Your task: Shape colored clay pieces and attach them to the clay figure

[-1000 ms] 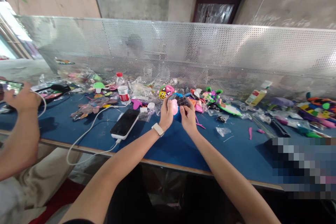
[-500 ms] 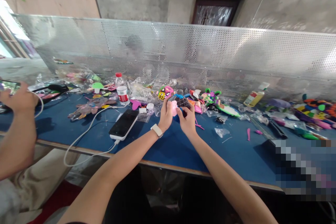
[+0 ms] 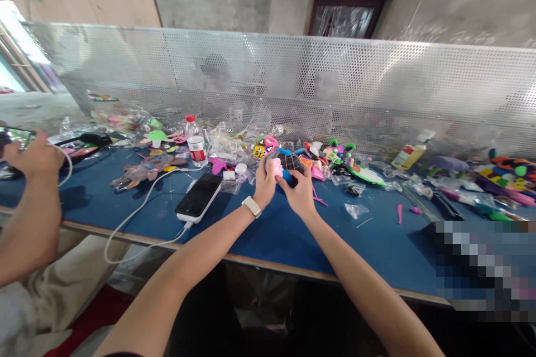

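Observation:
Between my hands, above the table's middle, is a clay figure [image 3: 290,162] with a dark, grid-lined top and blue parts. A pink lump [image 3: 276,168] shows at its left side; whether it is joined to the figure I cannot tell. My left hand [image 3: 263,185] is closed round the left side, next to the pink lump. From the right, my right hand [image 3: 300,191] grips the blue underside with thumb and fingers. Fingers partly cover the figure. Just behind lies a pink and yellow clay piece [image 3: 264,147] with a cat-like face.
A white-cased phone [image 3: 199,198] with a cable lies left on the blue table [image 3: 268,240]. Behind it stands a red-capped bottle [image 3: 195,142]. Clay pieces and plastic wrap line the perforated metal screen [image 3: 276,78]. At far left another person's hand [image 3: 39,156] holds a phone.
The figure has turned slightly in my hands, so more of its dark gridded top and blue side shows. My right thumb has shifted a little left and down. The view has moved slightly.

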{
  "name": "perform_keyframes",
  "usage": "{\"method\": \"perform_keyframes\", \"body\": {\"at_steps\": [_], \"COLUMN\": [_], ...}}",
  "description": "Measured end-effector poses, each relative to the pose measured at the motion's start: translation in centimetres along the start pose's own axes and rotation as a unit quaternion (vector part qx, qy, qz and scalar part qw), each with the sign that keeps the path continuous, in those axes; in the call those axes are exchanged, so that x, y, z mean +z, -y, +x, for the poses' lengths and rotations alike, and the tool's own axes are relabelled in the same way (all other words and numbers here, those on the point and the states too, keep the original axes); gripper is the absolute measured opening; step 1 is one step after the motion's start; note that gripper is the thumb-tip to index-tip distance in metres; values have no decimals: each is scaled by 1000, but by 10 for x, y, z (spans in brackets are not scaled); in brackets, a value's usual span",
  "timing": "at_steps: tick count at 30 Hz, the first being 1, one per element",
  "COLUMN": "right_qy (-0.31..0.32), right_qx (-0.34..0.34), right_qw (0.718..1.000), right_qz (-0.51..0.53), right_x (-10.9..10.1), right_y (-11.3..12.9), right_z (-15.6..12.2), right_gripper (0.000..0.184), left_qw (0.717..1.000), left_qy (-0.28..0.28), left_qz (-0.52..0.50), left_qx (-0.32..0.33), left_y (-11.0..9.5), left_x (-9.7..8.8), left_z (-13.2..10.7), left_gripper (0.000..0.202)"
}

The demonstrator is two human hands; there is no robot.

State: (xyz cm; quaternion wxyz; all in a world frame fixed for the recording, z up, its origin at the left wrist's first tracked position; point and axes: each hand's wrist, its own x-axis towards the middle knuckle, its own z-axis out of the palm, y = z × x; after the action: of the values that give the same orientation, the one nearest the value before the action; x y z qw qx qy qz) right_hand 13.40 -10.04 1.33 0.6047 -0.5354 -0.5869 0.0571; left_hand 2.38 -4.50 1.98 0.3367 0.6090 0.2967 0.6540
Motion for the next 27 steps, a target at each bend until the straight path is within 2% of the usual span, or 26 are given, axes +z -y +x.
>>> {"method": "perform_keyframes", "body": {"at_steps": [5, 18, 27], "right_qy": [9, 39, 65], "right_qx": [-38, -35, -46], "right_qw": [999, 999, 997], "right_qz": [-12, -10, -10], "right_x": [-6, -9, -14], "right_y": [1, 1, 0], "right_z": [4, 6, 9], "right_gripper": [39, 42, 45], "left_qw": [1000, 1000, 999], "left_qy": [-2, 4, 19], "left_qz": [-8, -11, -23], "left_qx": [4, -8, 15], "left_y": [-4, -8, -12], "left_x": [-1, -1, -3], "left_z": [1, 0, 1], "left_gripper": [58, 60, 60]}}
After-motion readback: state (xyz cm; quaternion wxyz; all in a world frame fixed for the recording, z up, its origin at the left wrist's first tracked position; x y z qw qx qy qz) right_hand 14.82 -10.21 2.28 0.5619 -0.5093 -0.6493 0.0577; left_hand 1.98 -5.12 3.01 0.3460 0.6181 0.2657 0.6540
